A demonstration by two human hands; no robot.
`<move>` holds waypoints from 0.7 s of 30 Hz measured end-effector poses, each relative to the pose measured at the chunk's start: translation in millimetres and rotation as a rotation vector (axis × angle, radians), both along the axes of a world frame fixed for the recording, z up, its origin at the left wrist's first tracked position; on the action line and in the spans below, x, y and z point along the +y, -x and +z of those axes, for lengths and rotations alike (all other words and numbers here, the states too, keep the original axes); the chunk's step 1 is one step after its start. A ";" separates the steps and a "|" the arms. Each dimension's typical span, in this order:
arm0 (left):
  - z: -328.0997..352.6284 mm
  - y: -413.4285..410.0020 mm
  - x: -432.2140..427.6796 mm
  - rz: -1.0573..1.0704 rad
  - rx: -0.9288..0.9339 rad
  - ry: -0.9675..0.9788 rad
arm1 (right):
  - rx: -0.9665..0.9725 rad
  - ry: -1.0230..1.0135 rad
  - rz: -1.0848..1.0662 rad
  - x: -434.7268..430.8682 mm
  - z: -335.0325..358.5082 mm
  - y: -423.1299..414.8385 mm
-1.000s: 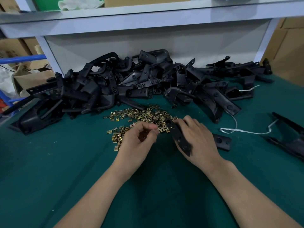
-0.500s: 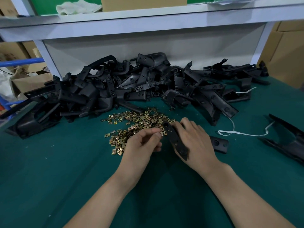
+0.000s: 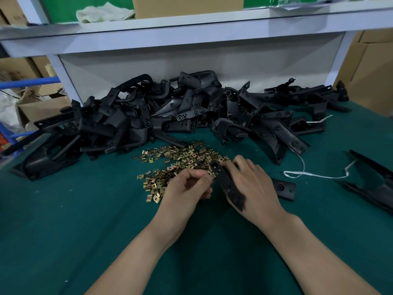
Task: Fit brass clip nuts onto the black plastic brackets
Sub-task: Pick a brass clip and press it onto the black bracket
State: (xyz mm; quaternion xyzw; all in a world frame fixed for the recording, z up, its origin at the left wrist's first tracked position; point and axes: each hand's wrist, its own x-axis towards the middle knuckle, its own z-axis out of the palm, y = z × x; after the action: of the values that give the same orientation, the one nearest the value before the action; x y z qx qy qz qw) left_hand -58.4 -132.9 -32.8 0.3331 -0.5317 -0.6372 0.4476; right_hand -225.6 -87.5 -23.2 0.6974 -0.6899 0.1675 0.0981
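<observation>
Left hand (image 3: 187,186) has drawn in toward the held bracket (image 3: 225,182) since a second ago, so that its fingertips now meet the bracket's far end instead of standing apart from it. Thumb and forefinger are curled and pinch a single clip nut (image 3: 211,174), a small brass-coloured folded square, against the edge of that far end; whether it is seated cannot be told. Right hand (image 3: 255,184), palm down, grips the bracket along its thumb side with fingers curled; the thumb is hidden. Bracket: a flat, matte black plastic strap, rounded at the far end with one round hole, further holes down its length, widening to a pointed near end that overlaps the right hand. It is held over the green bench (image 3: 63,231), about midway between the left and right edges, its far end over the loose clip nuts (image 3: 174,160), a glinting scattered patch, each with a centre hole. Along the bench's far edge lies a heap of brackets (image 3: 191,116) of mixed shapes. A short black piece (image 3: 282,188) shows just beyond the right hand; whether it belongs to the held bracket cannot be told. White cord (image 3: 297,173) lies toward the right edge
</observation>
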 end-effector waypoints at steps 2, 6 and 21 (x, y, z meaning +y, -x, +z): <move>-0.2 0.0 -0.4 -0.004 -0.002 -0.001 | -0.004 0.002 0.005 0.2 -0.3 0.0; -0.5 -0.5 -1.3 -0.011 -0.010 0.001 | -0.003 0.006 0.008 -0.4 -1.2 0.0; 1.6 -1.8 -0.4 -0.044 0.008 -0.004 | 0.006 -0.005 0.020 -2.1 -3.0 0.3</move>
State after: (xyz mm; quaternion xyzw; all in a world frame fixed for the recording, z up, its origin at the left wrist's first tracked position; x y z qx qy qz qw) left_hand -56.6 -133.3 -31.2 0.3197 -0.5358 -0.6492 0.4350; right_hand -226.0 -89.6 -26.3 0.7051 -0.6830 0.1645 0.0968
